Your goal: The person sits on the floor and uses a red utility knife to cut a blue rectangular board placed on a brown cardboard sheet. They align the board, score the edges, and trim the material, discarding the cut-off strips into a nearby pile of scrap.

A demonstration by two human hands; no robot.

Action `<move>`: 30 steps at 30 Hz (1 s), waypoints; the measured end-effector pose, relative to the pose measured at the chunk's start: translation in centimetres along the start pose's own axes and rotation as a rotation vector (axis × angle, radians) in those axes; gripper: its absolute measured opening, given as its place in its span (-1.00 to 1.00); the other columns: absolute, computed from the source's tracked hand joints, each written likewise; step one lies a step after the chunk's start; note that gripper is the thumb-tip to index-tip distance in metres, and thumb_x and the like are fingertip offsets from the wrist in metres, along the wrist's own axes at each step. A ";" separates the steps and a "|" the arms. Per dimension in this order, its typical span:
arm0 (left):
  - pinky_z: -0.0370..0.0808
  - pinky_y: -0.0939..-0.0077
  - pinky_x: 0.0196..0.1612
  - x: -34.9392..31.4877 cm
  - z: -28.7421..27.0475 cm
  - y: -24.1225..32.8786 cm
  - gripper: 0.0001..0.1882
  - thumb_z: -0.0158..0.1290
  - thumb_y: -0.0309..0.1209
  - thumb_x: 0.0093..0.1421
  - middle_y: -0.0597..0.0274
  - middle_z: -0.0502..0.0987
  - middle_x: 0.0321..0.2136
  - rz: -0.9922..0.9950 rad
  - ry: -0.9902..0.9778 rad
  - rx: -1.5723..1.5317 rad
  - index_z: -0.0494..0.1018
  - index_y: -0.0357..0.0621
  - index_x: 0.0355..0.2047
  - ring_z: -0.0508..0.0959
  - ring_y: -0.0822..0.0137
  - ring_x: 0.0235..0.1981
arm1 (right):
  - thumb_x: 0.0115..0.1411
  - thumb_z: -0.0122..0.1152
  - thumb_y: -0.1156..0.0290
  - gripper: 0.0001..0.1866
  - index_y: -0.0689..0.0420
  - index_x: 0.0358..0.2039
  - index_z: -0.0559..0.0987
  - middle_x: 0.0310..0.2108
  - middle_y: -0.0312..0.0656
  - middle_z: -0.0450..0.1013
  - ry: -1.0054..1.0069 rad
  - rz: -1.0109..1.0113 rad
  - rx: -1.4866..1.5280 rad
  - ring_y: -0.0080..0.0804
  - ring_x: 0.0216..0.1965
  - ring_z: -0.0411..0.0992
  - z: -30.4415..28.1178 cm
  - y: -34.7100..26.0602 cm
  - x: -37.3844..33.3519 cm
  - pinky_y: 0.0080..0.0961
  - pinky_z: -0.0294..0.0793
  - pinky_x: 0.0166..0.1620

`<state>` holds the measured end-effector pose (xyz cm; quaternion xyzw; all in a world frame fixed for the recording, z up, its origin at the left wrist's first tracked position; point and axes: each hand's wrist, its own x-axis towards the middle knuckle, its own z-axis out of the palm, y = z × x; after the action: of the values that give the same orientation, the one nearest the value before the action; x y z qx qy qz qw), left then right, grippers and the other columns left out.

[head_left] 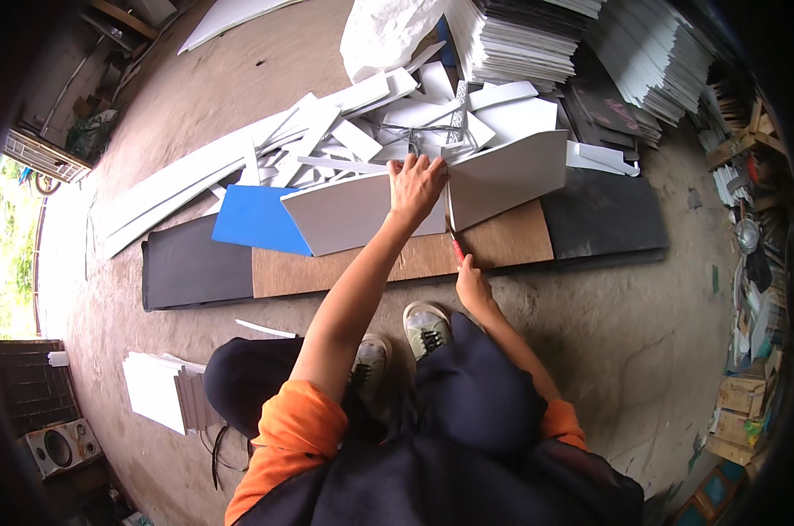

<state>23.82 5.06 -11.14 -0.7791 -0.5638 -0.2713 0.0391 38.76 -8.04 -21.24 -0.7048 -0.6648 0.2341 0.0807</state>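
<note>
My left hand is closed over the upper edge of a white foam-like sheet, its fingers bent over the far side. My right hand, lower and to the right, grips a red-handled knife. Its blade points up into a narrow gap in the sheet, just right of my left hand. Right of that gap, another part of the sheet stands tilted up. Beneath lies a brown wooden board, on a long black sheet. A blue sheet pokes out at the left.
White offcuts are heaped just beyond the board. Tall stacks of white sheets stand at the far right. A smaller white stack sits near my left knee. Wooden boxes and clutter line the right side; a speaker is at the left.
</note>
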 end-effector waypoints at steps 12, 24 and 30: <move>-0.30 -0.34 0.09 -8.2 -3.8 -10.8 -0.12 0.00 0.04 -0.01 -0.04 -0.01 0.10 -0.143 -0.709 0.167 -0.09 -0.24 0.15 -0.10 0.04 0.18 | 0.14 -0.07 0.33 -0.79 0.24 -0.36 0.30 -0.50 0.19 0.39 -0.018 -0.014 0.079 0.17 -0.38 0.36 -5.4 -0.9 0.3 -0.05 0.31 -0.36; 0.16 0.20 0.08 -19.9 -3.8 -22.1 -0.17 0.13 -0.23 -0.03 -0.27 0.08 0.03 -1.541 0.403 -0.558 -0.07 -0.34 0.11 0.19 -0.09 0.05 | 0.14 -0.17 0.45 -0.84 0.30 -0.35 0.28 -0.58 0.06 0.40 -0.153 0.047 0.144 -0.04 -0.54 0.43 -3.0 -2.9 -0.7 -0.22 0.37 -0.48; 0.25 0.21 0.01 -19.1 -1.7 -27.0 -0.42 0.00 -0.29 0.07 -0.10 0.31 -0.11 -1.798 0.544 -0.875 0.08 -0.19 0.06 0.33 0.04 -0.06 | 0.16 -0.23 0.41 -0.83 0.25 -0.35 0.30 -0.58 0.02 0.40 -0.180 -0.034 -0.117 -0.14 -0.54 0.40 -7.3 -3.2 -0.7 -0.24 0.34 -0.45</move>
<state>-5.31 -2.20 -25.21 0.0709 -0.7615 -0.5483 -0.3384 39.06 -6.96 -13.28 -0.6730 -0.6939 0.2556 -0.0167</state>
